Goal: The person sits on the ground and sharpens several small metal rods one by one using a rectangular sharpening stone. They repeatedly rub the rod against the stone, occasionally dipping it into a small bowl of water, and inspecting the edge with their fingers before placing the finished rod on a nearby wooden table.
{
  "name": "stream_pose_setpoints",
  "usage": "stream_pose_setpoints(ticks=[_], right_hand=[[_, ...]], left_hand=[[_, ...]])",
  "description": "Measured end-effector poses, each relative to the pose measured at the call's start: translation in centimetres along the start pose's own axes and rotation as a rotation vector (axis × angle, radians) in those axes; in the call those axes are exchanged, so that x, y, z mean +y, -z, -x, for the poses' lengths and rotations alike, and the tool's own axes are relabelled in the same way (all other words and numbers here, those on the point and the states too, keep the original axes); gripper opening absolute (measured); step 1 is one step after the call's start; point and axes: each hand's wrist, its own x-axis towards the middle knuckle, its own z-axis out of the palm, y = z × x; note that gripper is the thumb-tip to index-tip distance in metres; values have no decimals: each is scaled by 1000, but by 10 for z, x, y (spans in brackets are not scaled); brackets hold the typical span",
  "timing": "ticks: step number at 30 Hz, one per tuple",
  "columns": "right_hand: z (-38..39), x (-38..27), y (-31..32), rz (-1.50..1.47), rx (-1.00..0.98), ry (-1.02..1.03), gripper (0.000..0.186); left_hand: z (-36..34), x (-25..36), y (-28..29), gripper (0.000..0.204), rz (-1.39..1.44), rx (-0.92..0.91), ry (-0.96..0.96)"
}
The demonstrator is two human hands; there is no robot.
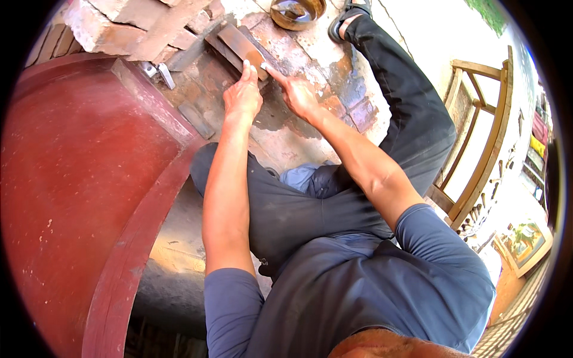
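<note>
An orange-brown rectangular block (236, 42), like a sharpening stone, lies on a darker base (219, 49) on the stained brick floor. My left hand (243, 95) is at the block's near end, with fingertips pressed together on it. My right hand (293, 89) is beside it, fingers curled and index finger reaching to a small pale piece at the block's corner. What either hand grips is too small or hidden to make out. A brown bowl (286, 22) of murky liquid with something in it sits beyond. Small metal objects (166, 74) lie left of the block.
A large red curved wooden piece (89, 179) fills the left side. Stacked bricks (119, 42) are at the upper left. My outstretched leg (406, 107) runs along the right. A wooden frame (494, 137) stands at the right, with assorted tools and objects behind it.
</note>
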Motion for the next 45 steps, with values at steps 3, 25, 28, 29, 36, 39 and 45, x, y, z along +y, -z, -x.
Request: stream_pose_setpoints(ticks=[3,25,28,29,36,39,45], right_hand=[[19,-7,7,-85,18,-74,75],[-7,-7,3,-180,96,30,69],[-2,-5,2,-155,24,-34,68],[8,-8,8,-163,-23,-89,69],[-4,-10,8,-151,-39,-70,69],[25,-8,6,-237,-43,-145,66],[7,-11,11,-205,-29,-97,67]], left_hand=[[0,5,3,65,-15,-34,13],[-5,-4,1,66,99,38,10],[-5,-2,0,66,66,39,11],[-3,2,1,65,61,35,14],[-3,-5,-3,63,59,62,-17],[2,4,-1,63,9,15,-22],[-2,2,3,64,26,26,13]])
